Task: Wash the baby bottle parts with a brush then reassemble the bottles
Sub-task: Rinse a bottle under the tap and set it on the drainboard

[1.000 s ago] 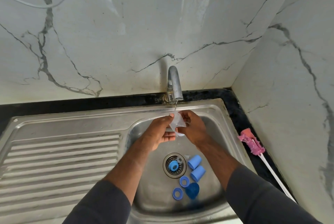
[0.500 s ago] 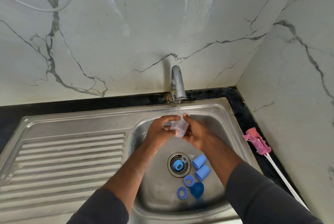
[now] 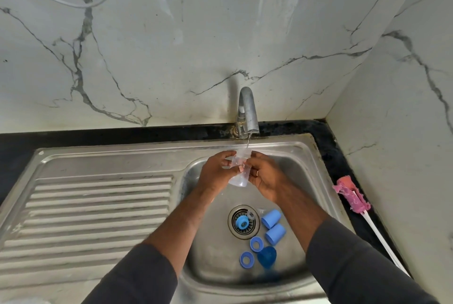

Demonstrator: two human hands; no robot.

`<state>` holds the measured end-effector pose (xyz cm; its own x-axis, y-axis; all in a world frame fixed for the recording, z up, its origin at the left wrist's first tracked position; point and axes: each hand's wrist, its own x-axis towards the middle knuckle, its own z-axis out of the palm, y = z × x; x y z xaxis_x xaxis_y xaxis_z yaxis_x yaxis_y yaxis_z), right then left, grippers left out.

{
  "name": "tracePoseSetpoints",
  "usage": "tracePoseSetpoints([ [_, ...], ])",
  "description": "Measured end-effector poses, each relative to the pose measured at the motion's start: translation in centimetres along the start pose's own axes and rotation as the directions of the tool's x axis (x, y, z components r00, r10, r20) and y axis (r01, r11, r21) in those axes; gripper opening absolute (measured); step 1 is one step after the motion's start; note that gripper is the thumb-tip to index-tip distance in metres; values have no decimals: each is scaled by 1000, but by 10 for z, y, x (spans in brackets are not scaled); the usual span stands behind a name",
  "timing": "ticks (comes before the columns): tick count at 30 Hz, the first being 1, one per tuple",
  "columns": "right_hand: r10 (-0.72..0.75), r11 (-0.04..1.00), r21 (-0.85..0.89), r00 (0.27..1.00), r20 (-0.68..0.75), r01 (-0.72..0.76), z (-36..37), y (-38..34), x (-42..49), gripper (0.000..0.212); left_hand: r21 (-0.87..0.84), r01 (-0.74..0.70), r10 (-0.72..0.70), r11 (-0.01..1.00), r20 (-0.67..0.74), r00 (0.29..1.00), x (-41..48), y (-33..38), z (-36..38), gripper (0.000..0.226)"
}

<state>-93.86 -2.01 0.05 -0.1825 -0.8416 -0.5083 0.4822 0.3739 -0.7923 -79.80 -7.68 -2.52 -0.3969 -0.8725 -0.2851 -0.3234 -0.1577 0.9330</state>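
Both hands, left and right, curl their fingers round a clear bottle under the tap

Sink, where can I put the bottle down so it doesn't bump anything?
The ribbed drainboard, left of the basin, is bare. The flat steel rim behind it is free too. Crowded: the drain and the basin floor right of it, with blue caps and blue rings. The pink brush takes the black counter on the right.

L hand, R hand grip bottle under tap.
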Motion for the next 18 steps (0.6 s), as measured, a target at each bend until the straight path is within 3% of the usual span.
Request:
tracePoseSetpoints([
  [4, -59, 998, -8, 997, -52, 59, -9, -8, -1, 24, 15, -85, 84, 996, 58, 995, 1, 28, 9, 32],
  [8, -72, 997, 5, 993, -96, 73, -17, -6, -2, 26, -31, -43, 45, 999, 60, 997, 5, 32, 16, 20],
  [14, -27, 1000, -15, 998, -56, 26, -13, 8, -9, 28, -16, 32, -31, 999, 46, 998, -2, 9, 15, 23],
  [18, -50, 978, -206, 997, -51, 38, -5, 14, -4, 18, 60, 20, -17, 998, -50, 999, -7, 2, 14, 35],
])
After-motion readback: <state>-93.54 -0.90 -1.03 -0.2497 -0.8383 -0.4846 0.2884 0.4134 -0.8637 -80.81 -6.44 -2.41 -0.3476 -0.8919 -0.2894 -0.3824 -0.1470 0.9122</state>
